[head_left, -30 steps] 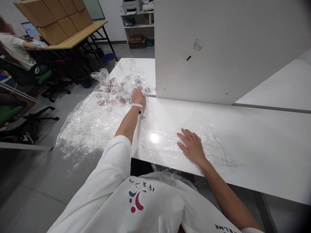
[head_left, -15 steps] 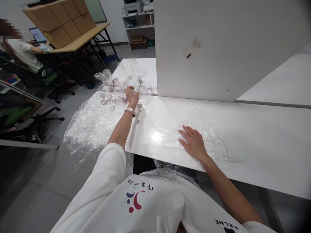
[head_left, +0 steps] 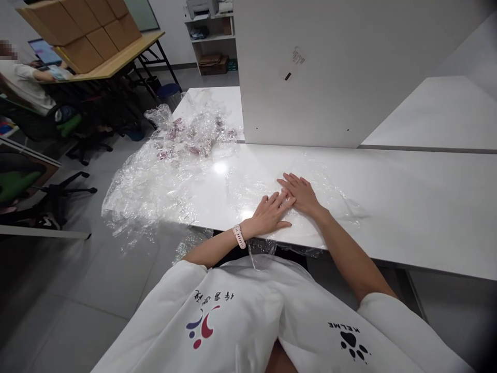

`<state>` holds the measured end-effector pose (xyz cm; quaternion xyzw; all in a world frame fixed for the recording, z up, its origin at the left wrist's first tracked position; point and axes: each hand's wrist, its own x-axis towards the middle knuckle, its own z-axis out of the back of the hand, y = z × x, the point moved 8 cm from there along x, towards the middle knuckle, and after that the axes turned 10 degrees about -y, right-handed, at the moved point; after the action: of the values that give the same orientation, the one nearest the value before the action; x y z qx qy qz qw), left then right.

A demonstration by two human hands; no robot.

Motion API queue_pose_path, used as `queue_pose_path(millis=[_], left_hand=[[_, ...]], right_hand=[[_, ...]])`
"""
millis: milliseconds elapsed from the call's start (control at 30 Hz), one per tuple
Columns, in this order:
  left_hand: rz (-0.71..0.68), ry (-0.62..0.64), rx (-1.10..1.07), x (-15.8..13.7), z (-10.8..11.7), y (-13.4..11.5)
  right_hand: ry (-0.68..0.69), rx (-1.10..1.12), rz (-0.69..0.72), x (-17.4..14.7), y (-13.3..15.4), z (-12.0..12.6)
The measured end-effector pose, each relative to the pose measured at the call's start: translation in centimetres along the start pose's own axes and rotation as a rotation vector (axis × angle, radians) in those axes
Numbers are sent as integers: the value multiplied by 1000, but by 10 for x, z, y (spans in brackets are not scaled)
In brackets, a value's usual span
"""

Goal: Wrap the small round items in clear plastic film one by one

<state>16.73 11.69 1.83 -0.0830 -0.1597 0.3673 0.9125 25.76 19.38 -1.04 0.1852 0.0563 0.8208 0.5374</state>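
Observation:
Clear plastic film lies spread over the white tabletop in front of me. My left hand, with a pale pink band on its wrist, rests flat on the film near the table's front edge. Just beyond it my right hand also presses flat on the film. The fingertips of the left hand touch or overlap the right hand. Both hands have their fingers stretched out and hold nothing. To the left sits a big heap of crumpled clear plastic, with dark red bits showing in it; part hangs over the table edge.
A white upright panel rises behind the white table. At the far left a person in a white top sits at a wooden table stacked with cardboard boxes. A blue stool and office chairs stand on the grey floor.
My left hand has left the heap of plastic and come right and nearer, down onto the film beside my right hand. The right hand stays flat on the film. The view has shifted slightly.

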Motion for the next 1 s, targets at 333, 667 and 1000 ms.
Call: queue_pose_path(millis=[333,667,1000], left_hand=[[64,15,24,-130,64,15],[480,-539,-504,-89,63,31],[804,-149,16,-18,44,128]], right_hand=[[-18,200,85,-113,19,70],[-226,397,-196,-157,16,67],[-316,-54,-337,-34,-12,86]])
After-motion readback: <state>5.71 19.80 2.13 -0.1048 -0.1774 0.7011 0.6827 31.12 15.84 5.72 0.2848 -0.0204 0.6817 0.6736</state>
